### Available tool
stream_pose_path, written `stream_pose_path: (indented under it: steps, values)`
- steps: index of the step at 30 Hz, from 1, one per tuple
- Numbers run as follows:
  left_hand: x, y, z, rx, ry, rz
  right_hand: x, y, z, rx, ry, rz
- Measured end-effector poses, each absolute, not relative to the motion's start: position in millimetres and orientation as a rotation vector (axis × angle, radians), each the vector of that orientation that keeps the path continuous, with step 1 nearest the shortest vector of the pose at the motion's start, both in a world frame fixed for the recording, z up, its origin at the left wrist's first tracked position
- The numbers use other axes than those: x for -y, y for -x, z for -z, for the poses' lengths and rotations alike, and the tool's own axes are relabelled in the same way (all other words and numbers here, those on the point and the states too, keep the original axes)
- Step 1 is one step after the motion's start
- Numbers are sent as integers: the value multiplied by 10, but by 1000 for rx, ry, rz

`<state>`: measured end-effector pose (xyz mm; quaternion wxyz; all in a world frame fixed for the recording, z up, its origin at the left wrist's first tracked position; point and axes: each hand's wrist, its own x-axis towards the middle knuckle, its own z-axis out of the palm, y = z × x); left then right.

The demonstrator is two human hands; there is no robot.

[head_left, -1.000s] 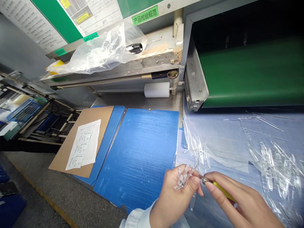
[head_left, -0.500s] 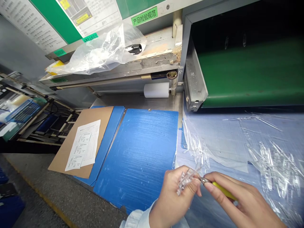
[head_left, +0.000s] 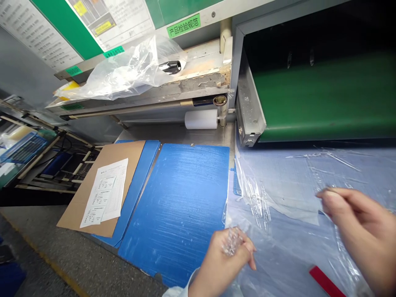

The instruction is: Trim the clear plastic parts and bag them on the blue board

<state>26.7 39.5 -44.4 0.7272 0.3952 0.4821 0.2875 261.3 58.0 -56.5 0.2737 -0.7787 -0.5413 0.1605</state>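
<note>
My left hand [head_left: 221, 260] is closed around a bunch of small clear plastic pieces [head_left: 232, 242], low over the film-covered worktop and near the blue board [head_left: 182, 198]. My right hand [head_left: 355, 222] is out to the right in front of the conveyor, thumb and forefinger pinched together. Motion blurs its tips, so whatever lies between them is unclear. Below it, a red bar-like thing [head_left: 326, 281], perhaps a tool handle, rests on the bluish plastic sheet [head_left: 287, 243]. Other clear plastic pieces [head_left: 260, 206] lie on that sheet.
A green conveyor belt [head_left: 324, 99] with a metal side frame [head_left: 249, 111] stands at the back right. A shelf holds a plastic bag [head_left: 123, 72] and a dark shiny part [head_left: 170, 67]. Papers [head_left: 105, 192] lie on brown cardboard [head_left: 74, 206] at left. A white roll [head_left: 201, 119] sits beneath the shelf.
My right hand has moved away from my left, to the right and up, and no longer holds the yellow-handled tool. The red thing has come into sight. My left hand still holds the clear pieces.
</note>
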Motion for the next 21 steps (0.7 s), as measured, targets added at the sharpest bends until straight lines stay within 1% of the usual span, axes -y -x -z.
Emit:
stream_pose_path:
  steps: [5, 10, 14, 21]
  values:
    - [-477, -332, 641, -1029, -467, -735, -1101, -2423, 840, 1804, 2266, -472]
    - [-510, -366, 774, -978, -297, -732, -1435, -1960, 1145, 2089, 2316, -570]
    - [-489, -341, 795, -979, -297, -773, -1544, -1851, 1218, 2133, 2389, -618]
    - [-509, -333, 787, -958, -341, -830, -1470, -2213, 1124, 2012, 2385, -666]
